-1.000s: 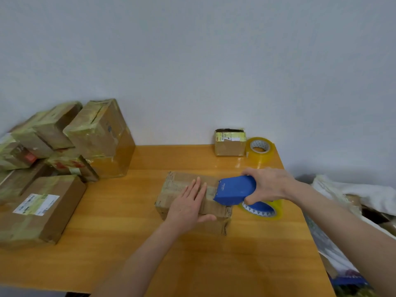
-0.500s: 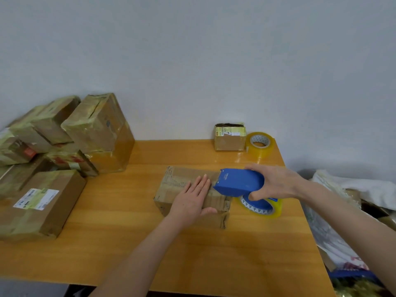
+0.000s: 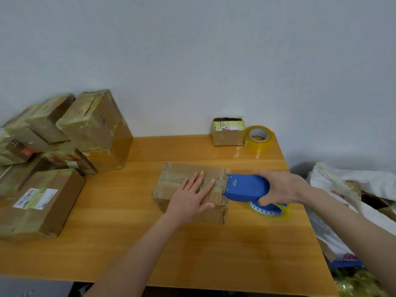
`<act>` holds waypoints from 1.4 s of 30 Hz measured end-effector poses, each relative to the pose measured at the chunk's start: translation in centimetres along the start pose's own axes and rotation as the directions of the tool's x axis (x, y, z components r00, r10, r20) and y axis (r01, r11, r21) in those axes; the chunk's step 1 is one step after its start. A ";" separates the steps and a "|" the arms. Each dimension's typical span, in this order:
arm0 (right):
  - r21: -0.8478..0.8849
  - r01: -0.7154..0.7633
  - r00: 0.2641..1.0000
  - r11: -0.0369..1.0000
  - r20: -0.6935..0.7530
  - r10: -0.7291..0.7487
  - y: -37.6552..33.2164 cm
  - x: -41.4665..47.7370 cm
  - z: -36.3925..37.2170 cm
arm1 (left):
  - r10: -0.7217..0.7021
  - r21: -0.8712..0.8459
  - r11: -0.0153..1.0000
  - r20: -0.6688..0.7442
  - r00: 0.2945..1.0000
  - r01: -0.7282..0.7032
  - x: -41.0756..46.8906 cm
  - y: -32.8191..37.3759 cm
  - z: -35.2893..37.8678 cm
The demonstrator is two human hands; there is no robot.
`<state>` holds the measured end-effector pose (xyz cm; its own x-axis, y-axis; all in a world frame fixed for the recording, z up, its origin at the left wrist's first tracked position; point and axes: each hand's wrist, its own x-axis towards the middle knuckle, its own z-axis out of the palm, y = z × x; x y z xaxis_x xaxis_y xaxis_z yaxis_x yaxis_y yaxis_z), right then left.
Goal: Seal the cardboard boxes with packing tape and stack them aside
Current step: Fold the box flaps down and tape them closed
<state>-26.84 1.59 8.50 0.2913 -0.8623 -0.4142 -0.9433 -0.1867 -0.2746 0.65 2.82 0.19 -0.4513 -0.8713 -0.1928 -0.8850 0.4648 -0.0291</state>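
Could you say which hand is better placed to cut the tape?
Probably the right hand: it grips the tape dispenser at the right edge of the box; the left hand lies flat on top.

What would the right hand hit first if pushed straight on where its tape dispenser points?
Probably the left hand: its fingertips lie flat on the cardboard box just ahead of the blue tape dispenser in the right hand.

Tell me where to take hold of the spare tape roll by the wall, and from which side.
Probably pinch the spare tape roll across its near right rim, one finger in the core, coming from above and in front: the core faces up, and the small box crowds its left.
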 end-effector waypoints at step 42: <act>0.269 0.055 0.998 0.962 -0.008 -0.055 3.0 2.5 4.3 | -0.080 -0.071 0.994 0.003 0.997 0.080 1.4 3.3 -0.4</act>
<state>-28.32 0.91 2.95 0.3417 -0.8543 -0.3916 -0.8479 -0.1005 -0.5205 -2.92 3.11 0.23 -0.3787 -0.9052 -0.1926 -0.9241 0.3813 0.0253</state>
